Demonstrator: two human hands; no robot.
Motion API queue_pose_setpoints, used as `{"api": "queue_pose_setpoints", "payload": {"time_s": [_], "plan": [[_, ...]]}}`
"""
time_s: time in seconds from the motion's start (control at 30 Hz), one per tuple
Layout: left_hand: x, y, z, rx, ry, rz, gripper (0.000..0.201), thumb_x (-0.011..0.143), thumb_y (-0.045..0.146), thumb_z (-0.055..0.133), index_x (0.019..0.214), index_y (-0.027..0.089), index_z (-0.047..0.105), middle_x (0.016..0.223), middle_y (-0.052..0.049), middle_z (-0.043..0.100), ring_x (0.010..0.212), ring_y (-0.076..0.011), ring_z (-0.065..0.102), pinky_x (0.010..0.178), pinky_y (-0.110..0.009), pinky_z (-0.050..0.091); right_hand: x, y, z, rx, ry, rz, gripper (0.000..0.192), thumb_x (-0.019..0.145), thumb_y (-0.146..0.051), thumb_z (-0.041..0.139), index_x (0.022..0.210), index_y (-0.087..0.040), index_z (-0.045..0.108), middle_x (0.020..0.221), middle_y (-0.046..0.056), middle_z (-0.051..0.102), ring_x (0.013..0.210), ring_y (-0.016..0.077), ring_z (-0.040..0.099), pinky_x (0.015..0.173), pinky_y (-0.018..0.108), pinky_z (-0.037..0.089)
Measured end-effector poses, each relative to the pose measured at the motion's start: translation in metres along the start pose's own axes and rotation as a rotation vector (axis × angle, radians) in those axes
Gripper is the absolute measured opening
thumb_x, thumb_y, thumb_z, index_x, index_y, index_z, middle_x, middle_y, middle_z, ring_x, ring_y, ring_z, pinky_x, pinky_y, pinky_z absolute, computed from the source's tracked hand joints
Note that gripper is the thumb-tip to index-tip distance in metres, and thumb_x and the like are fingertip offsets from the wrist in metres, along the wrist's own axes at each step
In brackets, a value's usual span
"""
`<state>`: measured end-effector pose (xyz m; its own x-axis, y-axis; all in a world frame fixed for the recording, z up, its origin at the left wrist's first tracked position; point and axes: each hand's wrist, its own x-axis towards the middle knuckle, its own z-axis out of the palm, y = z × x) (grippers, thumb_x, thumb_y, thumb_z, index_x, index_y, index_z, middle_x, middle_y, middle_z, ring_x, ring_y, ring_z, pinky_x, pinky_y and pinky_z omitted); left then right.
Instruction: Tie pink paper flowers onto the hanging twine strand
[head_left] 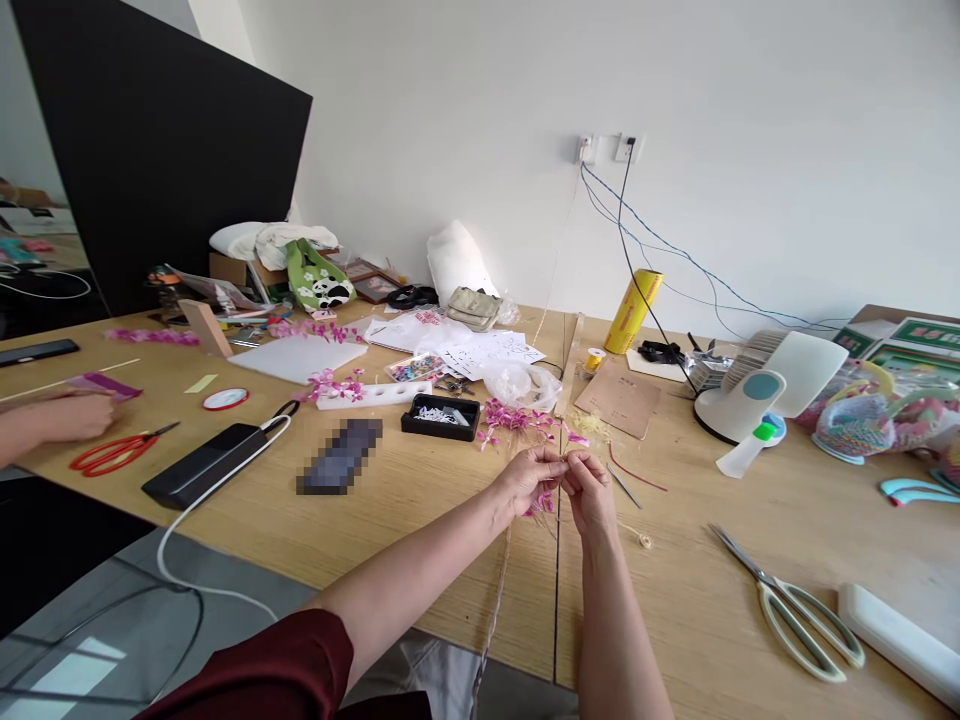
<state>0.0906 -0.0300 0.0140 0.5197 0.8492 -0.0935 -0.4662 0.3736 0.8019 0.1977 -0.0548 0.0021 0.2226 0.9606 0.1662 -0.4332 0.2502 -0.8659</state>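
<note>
Both hands (562, 480) pinching pink flower sprig (541, 503) above wooden table (420, 520)

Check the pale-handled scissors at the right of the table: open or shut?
Open. The scissors lie flat on the wooden table with their blades slightly parted and the handle loops spread apart, untouched by either hand.

Probably a craft workroom; scissors (791, 607), paper flowers (517, 418).

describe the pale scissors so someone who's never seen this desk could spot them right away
Start at the white desk fan on the right of the wooden table, then come toward the near edge. The pale scissors lie flat there, shut, right of the person's right hand. Their cream-green handles set them apart from the red scissors on the far left.
</note>
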Motion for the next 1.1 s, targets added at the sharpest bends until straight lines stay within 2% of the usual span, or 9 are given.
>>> {"api": "queue_pose_setpoints", "payload": {"time_s": [0.17, 0.33, 0.43, 0.57, 0.77, 0.93, 1.1], "plan": [[0.002, -0.005, 0.006, -0.038, 0.092, 0.059, 0.038, 0.042, 0.027, 0.081, 0.060, 0.012, 0.051, 0.057, 0.003, 0.049, 0.054, -0.0053, 0.046, 0.055, -0.020, 0.033, 0.000, 0.001, 0.000, -0.089, 0.034, -0.021, 0.021, 0.063, -0.034, 0.069, 0.064, -0.016, 0.059, 0.046, -0.007, 0.037, 0.040, 0.0043, 0.025, 0.039, 0.021, 0.015], [0.002, -0.007, 0.008, 0.037, 0.143, 0.096, 0.042, 0.041, 0.032, 0.081, 0.060, 0.013, 0.048, 0.054, 0.004, 0.046, 0.050, -0.0045, 0.042, 0.052, -0.020, 0.030, 0.000, 0.000, 0.001, -0.119, 0.072, -0.040, 0.019, 0.060, -0.031, 0.071, 0.060, -0.017, 0.058, 0.046, -0.007, 0.040, 0.039, 0.0035, 0.024, 0.038, 0.021, 0.012], [0.002, -0.005, 0.007, 0.120, 0.094, 0.095, 0.041, 0.044, 0.035, 0.079, 0.061, 0.013, 0.049, 0.055, 0.005, 0.045, 0.049, -0.0043, 0.040, 0.050, -0.020, 0.028, -0.002, -0.003, 0.002, -0.097, 0.089, -0.041, 0.017, 0.059, -0.027, 0.071, 0.057, -0.017, 0.058, 0.045, -0.007, 0.040, 0.038, 0.0033, 0.023, 0.039, 0.022, 0.012], [0.002, 0.003, 0.000, 0.254, -0.044, 0.087, 0.038, 0.049, 0.037, 0.077, 0.066, 0.011, 0.056, 0.054, 0.004, 0.046, 0.048, -0.0038, 0.037, 0.049, -0.021, 0.025, -0.003, -0.006, 0.003, -0.062, 0.087, -0.021, 0.016, 0.058, -0.026, 0.071, 0.054, -0.017, 0.058, 0.041, -0.008, 0.035, 0.037, 0.0036, 0.021, 0.039, 0.022, 0.011], [0.002, 0.022, -0.010, 0.408, -0.227, 0.018, 0.033, 0.054, 0.035, 0.074, 0.071, 0.009, 0.063, 0.055, 0.002, 0.049, 0.049, -0.0045, 0.037, 0.049, -0.021, 0.023, -0.002, -0.004, 0.000, -0.048, 0.044, -0.015, 0.013, 0.059, -0.026, 0.071, 0.059, -0.018, 0.061, 0.047, -0.006, 0.042, 0.039, 0.0034, 0.022, 0.039, 0.022, 0.011], [0.000, 0.026, -0.013, 0.393, -0.243, 0.000, 0.028, 0.054, 0.033, 0.074, 0.061, 0.010, 0.060, 0.054, 0.002, 0.049, 0.049, -0.0048, 0.038, 0.051, -0.021, 0.026, -0.003, -0.003, 0.000, -0.046, -0.009, -0.020, 0.015, 0.060, -0.028, 0.071, 0.058, -0.017, 0.060, 0.051, -0.005, 0.044, 0.040, 0.0030, 0.023, 0.039, 0.022, 0.012], [0.000, 0.016, -0.013, 0.248, -0.165, -0.027, 0.026, 0.052, 0.028, 0.076, 0.063, 0.010, 0.060, 0.054, 0.003, 0.048, 0.050, -0.0046, 0.041, 0.052, -0.020, 0.028, -0.002, -0.002, 0.000, -0.021, -0.058, 0.003, 0.018, 0.063, -0.029, 0.070, 0.058, -0.017, 0.057, 0.051, -0.006, 0.042, 0.040, 0.0029, 0.022, 0.039, 0.021, 0.011]]}}
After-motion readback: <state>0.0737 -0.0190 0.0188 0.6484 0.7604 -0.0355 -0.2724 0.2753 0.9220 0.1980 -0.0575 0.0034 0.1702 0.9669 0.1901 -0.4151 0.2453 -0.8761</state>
